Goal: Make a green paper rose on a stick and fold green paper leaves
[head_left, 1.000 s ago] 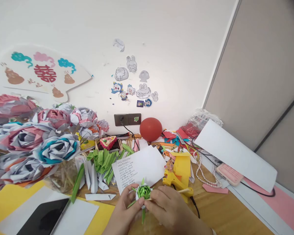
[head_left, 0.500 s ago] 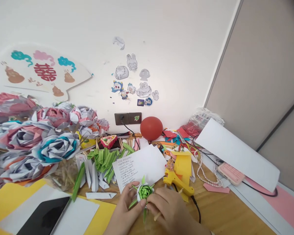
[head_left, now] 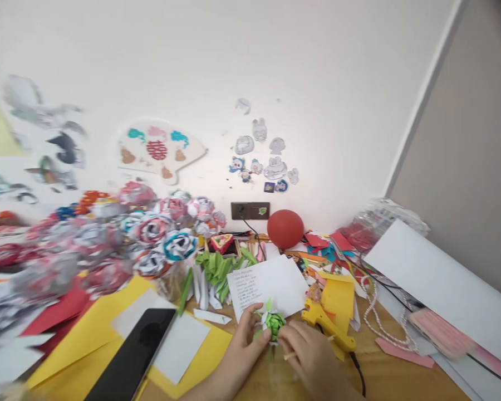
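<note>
A small folded-paper flower [head_left: 274, 321], green in the middle with white outer petals and green points, is between my hands over the wooden table. My left hand [head_left: 250, 342] grips it from the left, thumb at its front edge. My right hand [head_left: 309, 350] is closed around a thin wooden stick [head_left: 290, 355], and its fingertips touch the flower's right side. Just behind the flower lies a handwritten white sheet [head_left: 271, 281]. To the right of my right hand rests a yellow glue gun [head_left: 326, 323]. The flower's underside is hidden.
Green folded strips [head_left: 217, 270] lie behind on the left. Large paper flowers [head_left: 150, 228] crowd the left side, near a black phone [head_left: 136, 351] on yellow paper. A red balloon [head_left: 285, 229] is at the wall. A bead string [head_left: 373, 317] and pink phone [head_left: 440, 332] lie right.
The view has swung left, so the scene sits further right and more of the left side shows. Both hands keep their grip, with little visible change at the flower.
</note>
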Action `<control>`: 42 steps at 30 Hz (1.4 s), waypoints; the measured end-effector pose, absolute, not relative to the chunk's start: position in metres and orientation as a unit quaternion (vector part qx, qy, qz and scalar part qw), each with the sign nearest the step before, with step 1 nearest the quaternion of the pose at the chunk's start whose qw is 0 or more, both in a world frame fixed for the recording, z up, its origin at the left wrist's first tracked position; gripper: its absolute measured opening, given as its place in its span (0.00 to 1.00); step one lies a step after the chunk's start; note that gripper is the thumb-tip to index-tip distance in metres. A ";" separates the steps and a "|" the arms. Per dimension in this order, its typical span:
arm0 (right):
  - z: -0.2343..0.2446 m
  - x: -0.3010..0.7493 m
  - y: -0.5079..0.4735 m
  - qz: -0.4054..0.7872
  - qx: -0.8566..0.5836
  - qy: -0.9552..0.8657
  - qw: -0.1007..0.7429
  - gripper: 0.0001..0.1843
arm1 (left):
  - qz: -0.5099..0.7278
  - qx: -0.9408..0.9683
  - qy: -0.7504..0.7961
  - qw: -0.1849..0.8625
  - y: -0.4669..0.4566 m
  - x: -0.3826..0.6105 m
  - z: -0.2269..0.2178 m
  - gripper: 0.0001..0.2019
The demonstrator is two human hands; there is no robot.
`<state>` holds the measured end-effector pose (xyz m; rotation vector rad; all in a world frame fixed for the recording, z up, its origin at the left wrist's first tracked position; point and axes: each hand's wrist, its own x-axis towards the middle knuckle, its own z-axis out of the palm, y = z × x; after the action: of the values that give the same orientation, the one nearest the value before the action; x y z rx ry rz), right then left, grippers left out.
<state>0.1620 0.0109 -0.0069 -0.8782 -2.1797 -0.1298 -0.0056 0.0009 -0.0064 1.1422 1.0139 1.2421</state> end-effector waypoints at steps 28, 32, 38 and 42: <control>-0.011 0.158 0.010 -0.108 -0.283 -0.889 0.343 0.15 | -0.075 0.514 0.852 0.070 -0.036 -0.163 0.062 0.13; -0.009 0.157 0.009 -0.105 -0.283 -0.892 0.336 0.16 | -0.097 0.511 0.852 0.054 -0.032 -0.156 0.061 0.13; -0.013 0.158 0.010 -0.097 -0.292 -0.892 0.330 0.18 | -0.106 0.516 0.848 0.054 -0.028 -0.160 0.058 0.14; -0.012 0.158 0.010 -0.098 -0.276 -0.894 0.340 0.21 | -0.106 0.517 0.847 0.063 -0.027 -0.161 0.058 0.14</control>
<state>0.1575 0.0103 -0.0119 -0.7177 -2.3269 -0.2553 -0.1611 -0.0274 0.0582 1.5633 2.5598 -0.3209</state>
